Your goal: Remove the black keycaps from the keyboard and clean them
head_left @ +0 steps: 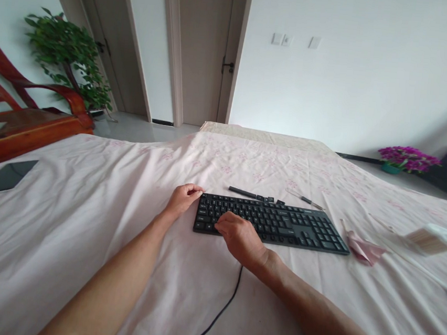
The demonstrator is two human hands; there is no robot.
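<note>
A black keyboard point(304, 230) lies flat on the pink cloth cover. My left hand point(183, 198) is at its far left corner, thumb and forefinger closed on the edge there. Over the lower left keys is my right hand point(240, 237), its fingers pressed together and touching the key area; what they hold, if anything, is hidden. Just beyond the keyboard's far edge lie a long black key point(242, 192) and several small loose keycaps point(271, 199). A thin tool with a dark grip point(306, 200) rests behind the number pad side.
Right of the keyboard are a crumpled pink cloth point(363, 249), a cotton swab point(381, 222) and a clear box of cotton swabs point(433, 239). A black cable point(219, 314) runs toward me. At far left lies a dark flat tablet-like object point(6, 177), near a wooden chair point(53, 125).
</note>
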